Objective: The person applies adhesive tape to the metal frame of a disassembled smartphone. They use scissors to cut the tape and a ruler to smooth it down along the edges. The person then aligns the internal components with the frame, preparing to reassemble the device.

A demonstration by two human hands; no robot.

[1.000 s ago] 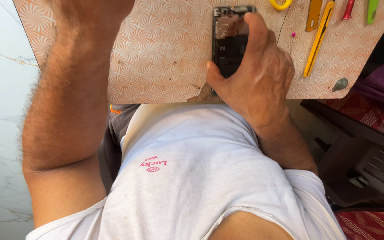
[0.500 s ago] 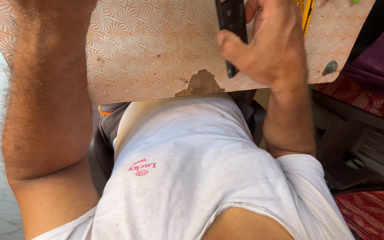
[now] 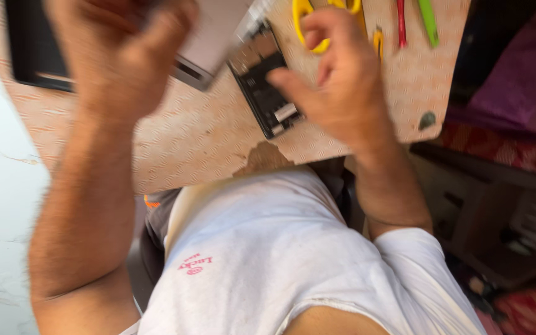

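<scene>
Hands are raised over the tabletop [image 3: 206, 142]: the left hand [image 3: 116, 59] is blurred, seemingly closed on a grey panel [image 3: 215, 37]; the right hand [image 3: 336, 84], fingers loosely curled, hovers touching the opened phone [image 3: 262, 80], lying flat for access.

phone [image 3: 262, 84] on table [image 3: 206, 136], scissors [image 3: 308, 18] behind

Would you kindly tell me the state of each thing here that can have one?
Opened phone: back off, insides exposed, lying flat on the table.
Left hand: raised, fingers curled, blurred.
Right hand: above the phone, fingers loosely bent.
Yellow scissors: lying on the table.
</scene>
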